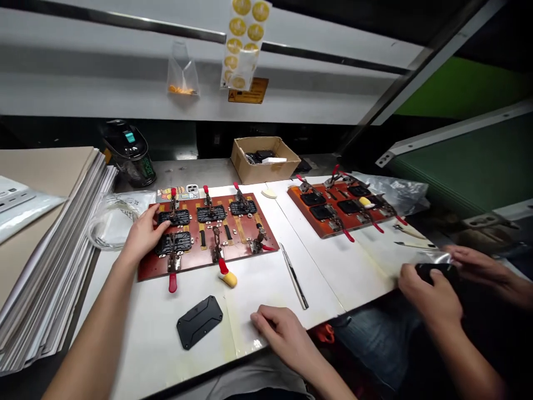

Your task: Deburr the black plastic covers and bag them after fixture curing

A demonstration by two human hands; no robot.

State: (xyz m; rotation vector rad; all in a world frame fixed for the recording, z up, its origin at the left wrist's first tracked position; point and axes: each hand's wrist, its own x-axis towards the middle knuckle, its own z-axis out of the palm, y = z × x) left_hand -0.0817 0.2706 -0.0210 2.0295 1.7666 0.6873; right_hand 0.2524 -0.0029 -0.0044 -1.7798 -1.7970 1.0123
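My left hand (145, 233) lies over the black parts clamped on a red-brown fixture board (195, 264), its fingers on the upper part (175, 217). Several toggle clamps with red handles hold these parts. My right hand (278, 333) rests on the white table (141, 339) near the front edge, holding nothing. A black chamfered plate (200, 321) lies flat to the left of it. A slim steel knife or tool (293, 276) lies beyond it, and a yellow sponge piece (229, 279) sits by a red clamp handle.
A co-worker's hands (437, 278) hold a black part in foil at right, above jeans-clad knees. A second clamp board (328, 214) stands beyond. A stack of sheets (54, 233) lies left, and a cardboard box (264, 161) sits behind the boards.
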